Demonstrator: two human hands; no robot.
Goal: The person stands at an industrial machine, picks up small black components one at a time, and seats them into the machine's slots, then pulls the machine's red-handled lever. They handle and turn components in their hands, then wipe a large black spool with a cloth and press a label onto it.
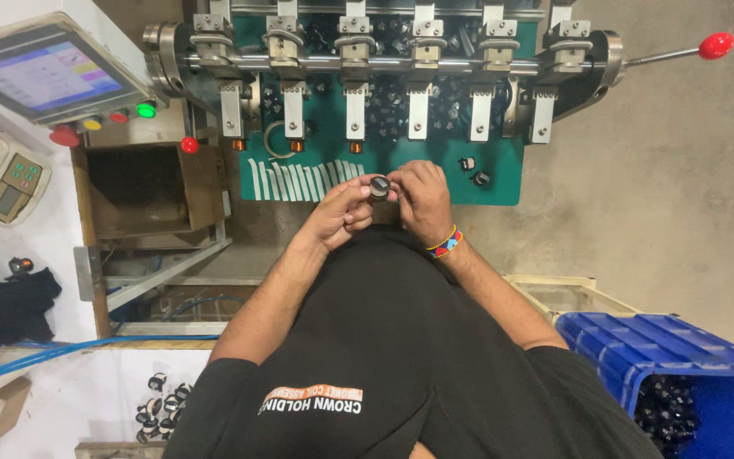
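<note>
1. Left hand (343, 208) raised in front of the chest, forearm angled up from lower left, fingers curled, thumb and fingertips pinched on a small black round part (379, 187).
2. Right hand (420, 200) opposite, wrist bent, fingers curled down, fingertips closed on the same part from the right; beaded wristband (445, 242) in red, yellow and blue at the wrist.
3. Part held between both hands, just above the front edge of the green work plate (435, 183), below the row of metal clamp arms (356, 106).
4. Two more black parts (474, 171) loose on the plate to the right.
5. Blue plastic crate (639, 348) at lower right, dark parts heaped inside.
6. Open brown cardboard box (150, 191) left of the plate.
7. Tilted touchscreen panel (44, 76) at upper left, with red, yellow and green round buttons beneath.
8. Red-knobbed lever (714, 45) at upper right.
</note>
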